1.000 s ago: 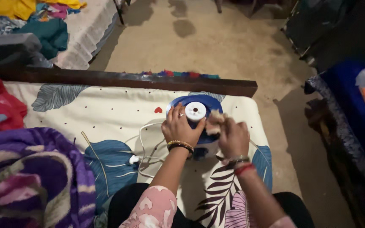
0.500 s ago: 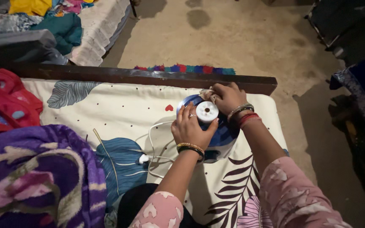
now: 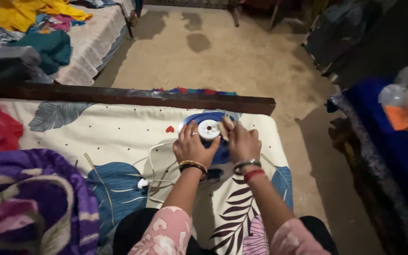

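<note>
Currently, head view: my left hand cups the small white plastic spool from its left; my right hand pinches something thin at its right edge, too small to identify. The spool sits on the round blue appliance on the leaf-printed cotton sheet. Best practice, I judge: steady the smooth spool, pull gently. A white cable loops beside my left wrist.

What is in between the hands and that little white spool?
Nothing visible. The left hand already touches the white spool from the left, and the right hand sits against its right side. The white cable lies nearer the person, not between them.
</note>
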